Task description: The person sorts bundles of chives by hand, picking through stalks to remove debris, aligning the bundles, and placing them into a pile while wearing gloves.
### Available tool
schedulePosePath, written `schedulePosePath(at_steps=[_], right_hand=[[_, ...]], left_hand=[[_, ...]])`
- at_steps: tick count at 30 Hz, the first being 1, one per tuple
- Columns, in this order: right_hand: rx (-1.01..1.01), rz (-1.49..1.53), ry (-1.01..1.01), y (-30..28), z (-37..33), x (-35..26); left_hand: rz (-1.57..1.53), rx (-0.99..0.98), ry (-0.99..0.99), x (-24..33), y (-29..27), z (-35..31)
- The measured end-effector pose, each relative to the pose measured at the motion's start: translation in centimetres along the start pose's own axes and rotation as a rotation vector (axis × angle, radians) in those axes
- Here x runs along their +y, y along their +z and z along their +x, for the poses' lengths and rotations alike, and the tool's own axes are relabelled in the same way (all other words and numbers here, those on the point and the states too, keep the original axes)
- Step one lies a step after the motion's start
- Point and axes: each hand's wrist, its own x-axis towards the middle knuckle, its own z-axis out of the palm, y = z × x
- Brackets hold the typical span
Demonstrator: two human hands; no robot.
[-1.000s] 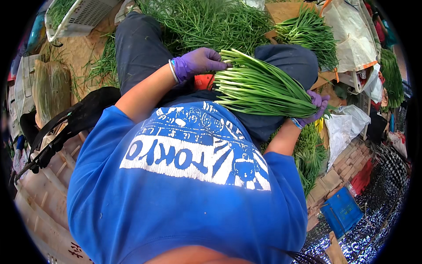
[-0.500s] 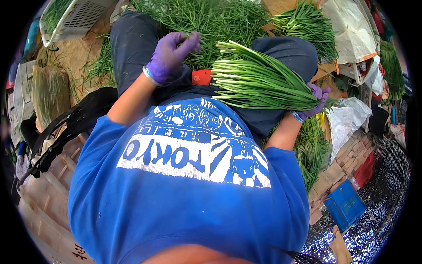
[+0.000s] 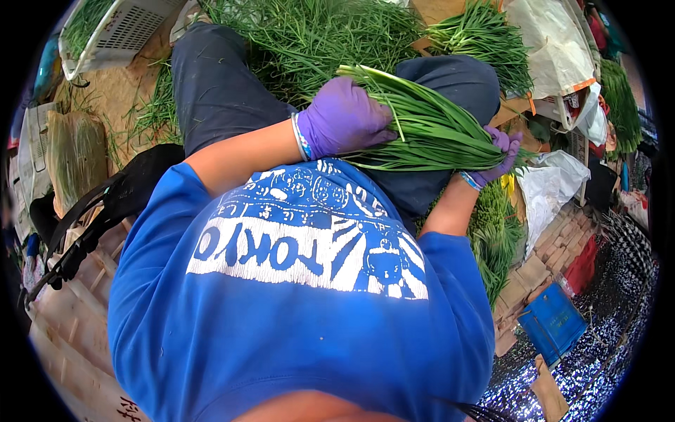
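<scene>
A bunch of garlic chives (image 3: 436, 130) lies across my lap, pale stem ends to the left and green leaves to the right. My right hand (image 3: 502, 153), in a purple glove, is closed around the leafy end. At the stem end my left hand (image 3: 344, 118), also gloved in purple, is curled closed over the chives and covers most of the pale stems. One thin pale stalk stands out from the bunch beside its fingers. How many stems the left fingers grip is hidden.
Loose chives (image 3: 316, 42) are heaped beyond my knees, with another bunch (image 3: 485, 42) at the far right. More greens (image 3: 496, 239) lie beside my right arm. A white crate (image 3: 130, 32) stands far left; a wrapped bundle (image 3: 77, 155) and black straps (image 3: 119, 190) lie left.
My left hand has come right and down from above my left thigh onto the stem end of the bunch. My right hand keeps its hold on the leafy end.
</scene>
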Motion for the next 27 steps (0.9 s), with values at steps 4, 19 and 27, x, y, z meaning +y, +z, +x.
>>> schedulePosePath(at_steps=[4, 19, 27], right_hand=[[-0.006, 0.059, 0.0, -0.1, -0.5, -0.1], [-0.017, 0.122, 0.041, 2.4, -0.4, 1.5], [-0.049, -0.019, 0.039, -0.9, -0.3, -0.2]], left_hand=[[-0.078, 0.405, 0.024, -0.5, 0.2, 0.9], [-0.033, -0.119, -0.153, 0.3, -3.5, 0.6], [0.065, 0.482, 0.074, -0.4, -2.2, 0.8]])
